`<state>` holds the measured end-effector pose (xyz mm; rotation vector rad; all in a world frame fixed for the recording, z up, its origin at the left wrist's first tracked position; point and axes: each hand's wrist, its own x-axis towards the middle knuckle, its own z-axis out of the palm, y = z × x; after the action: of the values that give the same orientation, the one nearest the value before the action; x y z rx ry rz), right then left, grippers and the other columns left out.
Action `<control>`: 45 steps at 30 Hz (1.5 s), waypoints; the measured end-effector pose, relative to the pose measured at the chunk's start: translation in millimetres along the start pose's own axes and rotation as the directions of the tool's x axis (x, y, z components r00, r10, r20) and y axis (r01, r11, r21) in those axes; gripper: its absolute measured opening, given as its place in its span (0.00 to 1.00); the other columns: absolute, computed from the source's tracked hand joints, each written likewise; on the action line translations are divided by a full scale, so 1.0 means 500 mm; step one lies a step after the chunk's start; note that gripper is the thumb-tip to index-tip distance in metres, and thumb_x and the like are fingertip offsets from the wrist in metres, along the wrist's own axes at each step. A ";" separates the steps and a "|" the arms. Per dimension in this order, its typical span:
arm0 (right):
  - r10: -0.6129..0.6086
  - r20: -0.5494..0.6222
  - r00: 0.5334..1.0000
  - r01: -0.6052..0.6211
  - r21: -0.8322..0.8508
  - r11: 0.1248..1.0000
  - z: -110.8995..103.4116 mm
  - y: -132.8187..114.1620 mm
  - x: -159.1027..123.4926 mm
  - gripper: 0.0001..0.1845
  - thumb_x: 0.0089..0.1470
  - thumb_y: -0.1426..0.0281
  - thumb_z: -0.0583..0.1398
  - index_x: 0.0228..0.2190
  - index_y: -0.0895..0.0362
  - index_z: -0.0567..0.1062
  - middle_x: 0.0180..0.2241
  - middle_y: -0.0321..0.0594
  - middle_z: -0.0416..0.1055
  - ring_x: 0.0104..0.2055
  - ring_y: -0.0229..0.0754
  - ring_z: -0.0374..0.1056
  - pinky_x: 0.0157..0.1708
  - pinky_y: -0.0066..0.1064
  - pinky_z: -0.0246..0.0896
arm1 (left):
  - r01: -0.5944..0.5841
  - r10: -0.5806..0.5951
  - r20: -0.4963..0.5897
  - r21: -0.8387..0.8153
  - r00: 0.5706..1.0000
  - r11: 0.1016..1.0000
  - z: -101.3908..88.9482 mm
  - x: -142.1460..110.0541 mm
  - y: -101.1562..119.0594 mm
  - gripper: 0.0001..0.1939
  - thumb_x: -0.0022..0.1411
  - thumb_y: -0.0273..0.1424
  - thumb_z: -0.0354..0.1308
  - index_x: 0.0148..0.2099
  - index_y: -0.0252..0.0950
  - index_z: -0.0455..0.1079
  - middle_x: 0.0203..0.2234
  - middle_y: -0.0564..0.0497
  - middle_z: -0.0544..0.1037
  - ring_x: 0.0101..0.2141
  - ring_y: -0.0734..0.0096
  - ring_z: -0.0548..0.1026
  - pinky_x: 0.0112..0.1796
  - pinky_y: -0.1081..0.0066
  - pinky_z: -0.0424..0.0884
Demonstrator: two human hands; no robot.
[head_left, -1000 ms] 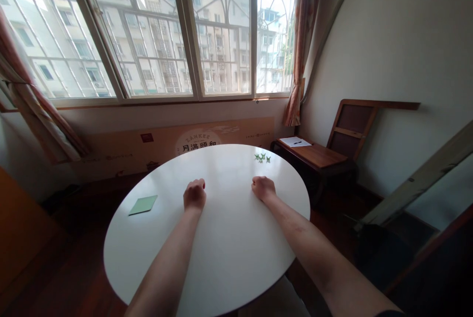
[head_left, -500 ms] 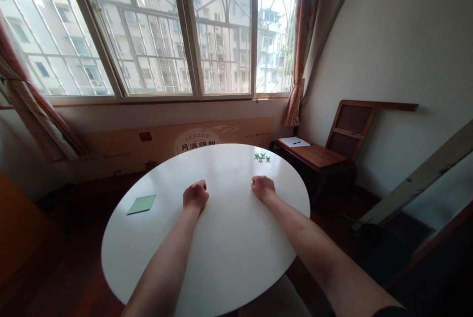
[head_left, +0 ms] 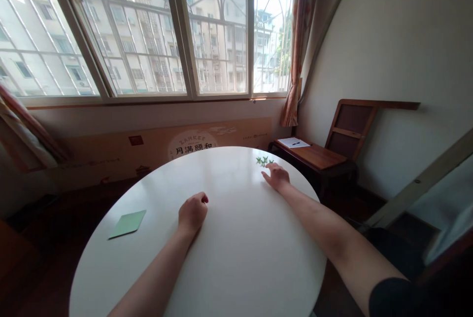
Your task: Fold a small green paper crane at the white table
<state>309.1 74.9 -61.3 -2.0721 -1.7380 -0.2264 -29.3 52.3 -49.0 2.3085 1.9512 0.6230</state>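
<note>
My left hand (head_left: pixel 192 212) rests as a fist on the white round table (head_left: pixel 236 258). Its fingers are curled in, and nothing shows sticking out of it. Farther right, my right hand (head_left: pixel 278 176) reaches over the back right of the tabletop with thumb and fingers apart. Its fingertips are at a cluster of small green star-like pieces (head_left: pixel 262 160) and partly cover some of them; whether they touch is too small to tell. A flat light-green square (head_left: pixel 128 224) lies on the table to the left of my left hand.
Past the table's right edge is a low wooden bench (head_left: pixel 314 153) with white paper (head_left: pixel 293 142) and a dark pen on it. A printed cardboard panel (head_left: pixel 236 132) leans below the barred window (head_left: pixel 218 55). Curtains (head_left: pixel 294 85) hang at both sides.
My right hand has opened from a fist and moved right and forward to the green pieces. My left fist stays on the table. The view has shifted slightly.
</note>
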 end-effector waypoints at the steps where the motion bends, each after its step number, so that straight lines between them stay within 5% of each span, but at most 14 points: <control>1: 0.032 -0.023 0.999 -0.032 -0.004 0.999 0.006 0.010 0.022 0.20 0.65 0.61 0.59 0.54 0.57 0.69 0.54 0.47 0.68 0.51 0.49 0.69 0.50 0.47 0.68 | 0.010 -0.010 0.001 -0.028 1.000 1.000 0.000 0.003 -0.004 0.13 0.63 0.19 0.50 0.38 0.38 0.74 0.34 0.49 0.80 0.38 0.63 0.77 0.38 0.67 0.69; 11: 0.101 0.031 0.994 -0.099 -0.052 0.994 0.096 0.022 0.194 0.29 0.63 0.59 0.60 0.61 0.55 0.63 0.64 0.49 0.57 0.61 0.57 0.60 0.57 0.56 0.59 | 0.102 -0.093 0.047 -0.258 0.995 0.961 0.002 0.025 -0.029 0.14 0.53 0.18 0.50 0.32 0.39 0.74 0.29 0.53 0.80 0.34 0.65 0.76 0.33 0.71 0.64; 19: -0.054 0.126 0.991 0.062 -0.057 0.996 0.125 0.021 0.261 0.19 0.64 0.62 0.60 0.53 0.57 0.71 0.55 0.47 0.67 0.53 0.51 0.67 0.51 0.49 0.66 | 0.153 -0.133 0.082 -0.336 0.988 0.929 0.018 0.038 -0.042 0.14 0.52 0.18 0.51 0.31 0.40 0.73 0.26 0.55 0.78 0.31 0.66 0.75 0.32 0.71 0.62; 37: -0.134 0.103 0.986 0.138 -0.033 0.990 0.105 0.022 0.216 0.15 0.65 0.63 0.59 0.49 0.58 0.73 0.49 0.45 0.71 0.47 0.46 0.71 0.47 0.44 0.70 | 0.125 -0.142 0.012 -0.550 0.990 0.826 0.021 0.036 -0.049 0.14 0.47 0.18 0.49 0.27 0.38 0.72 0.21 0.56 0.75 0.28 0.67 0.73 0.33 0.70 0.64; 45: -0.222 -0.013 0.975 0.222 0.120 0.968 0.058 0.005 0.188 0.14 0.65 0.64 0.60 0.48 0.59 0.73 0.47 0.44 0.72 0.45 0.45 0.72 0.45 0.42 0.71 | 0.144 -0.203 0.018 -0.766 0.979 0.627 0.006 0.018 -0.014 0.10 0.44 0.22 0.50 0.25 0.37 0.72 0.21 0.54 0.74 0.29 0.66 0.72 0.34 0.69 0.67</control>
<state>326.5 171.2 -51.7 -1.7932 -1.9345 -0.1822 -33.9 62.8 -51.7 1.5491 1.4529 1.2286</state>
